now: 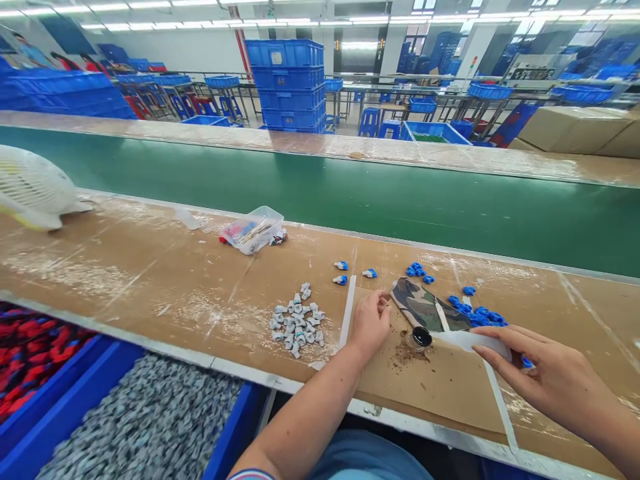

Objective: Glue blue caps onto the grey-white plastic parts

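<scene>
The left hand (370,323) rests on the brown bench (150,273) with its fingers curled loosely together, the fingertips touching the near corner of a camouflage-patterned pad (425,308) that lies flat and slanted on the cardboard surface. Whether those fingers actually pinch the pad's edge cannot be told. The right hand (545,373) reaches in from the lower right, fingers stretched out and close together, lying against a white strip (473,341) that runs along the near side of the pad. A small round pot with a black lid (420,338) stands just at the pad's near end, between the two hands, with brown crumbs scattered on the bench beside it.

Loose blue pieces (480,313) lie behind and to the right of the pad — some touching its far edge, a few more (345,272) set apart to the left. A heap of small grey-white pieces (297,320) sits near the left hand. Farther back stands a clear plastic box (253,230), and at the far left a white fan (30,190). A green conveyor belt (350,193) runs behind the bench. At the lower left, blue bins hold grey parts (150,420) and red parts (30,347).
</scene>
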`<action>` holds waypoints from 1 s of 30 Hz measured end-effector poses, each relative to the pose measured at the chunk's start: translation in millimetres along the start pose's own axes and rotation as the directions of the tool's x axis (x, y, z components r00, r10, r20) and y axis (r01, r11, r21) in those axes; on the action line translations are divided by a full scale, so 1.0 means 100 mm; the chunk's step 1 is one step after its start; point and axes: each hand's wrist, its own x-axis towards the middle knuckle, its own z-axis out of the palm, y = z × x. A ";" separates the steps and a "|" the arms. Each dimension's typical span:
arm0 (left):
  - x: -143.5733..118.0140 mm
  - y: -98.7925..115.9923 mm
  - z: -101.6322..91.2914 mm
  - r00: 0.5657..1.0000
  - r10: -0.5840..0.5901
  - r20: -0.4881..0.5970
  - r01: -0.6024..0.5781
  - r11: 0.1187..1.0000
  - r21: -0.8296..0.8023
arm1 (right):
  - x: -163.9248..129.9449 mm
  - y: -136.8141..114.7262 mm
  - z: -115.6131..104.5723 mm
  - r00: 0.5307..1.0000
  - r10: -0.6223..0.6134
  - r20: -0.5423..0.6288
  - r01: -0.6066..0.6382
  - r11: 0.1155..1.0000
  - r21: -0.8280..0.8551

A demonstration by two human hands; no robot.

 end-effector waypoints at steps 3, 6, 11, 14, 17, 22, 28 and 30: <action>-0.01 0.01 -0.01 1.000 -0.003 -0.009 0.003 1.000 0.002 | -0.03 0.07 0.03 0.994 0.113 0.002 -0.112 0.989 0.092; -0.01 0.02 -0.01 1.000 -0.013 -0.008 0.013 1.000 0.011 | -0.10 0.18 0.12 0.935 0.323 0.145 -0.353 0.873 0.336; -0.02 0.03 -0.01 1.000 -0.001 -0.006 0.001 1.000 0.024 | -0.31 0.36 0.36 0.776 0.533 0.336 -0.572 0.372 0.731; -0.02 0.04 -0.01 1.000 0.009 -0.002 -0.009 0.999 0.050 | -0.32 0.44 0.45 0.738 0.586 0.335 -0.554 0.243 0.796; -0.01 0.04 -0.01 1.000 0.003 -0.001 -0.003 0.998 0.066 | -0.14 0.52 0.43 0.783 0.550 0.290 -0.488 0.254 0.835; 0.00 0.06 0.00 1.000 0.005 0.006 -0.005 0.998 0.057 | 0.43 0.82 0.45 0.845 0.527 0.095 -0.399 0.500 0.769; 0.02 -0.01 0.05 0.999 0.015 -0.040 -0.014 1.000 0.024 | 0.96 1.40 0.82 0.802 0.589 -0.097 -0.391 0.642 0.659; 0.03 -0.03 0.06 0.999 0.027 -0.044 -0.026 0.999 0.019 | 1.07 1.54 0.98 0.798 0.594 -0.102 -0.410 0.659 0.631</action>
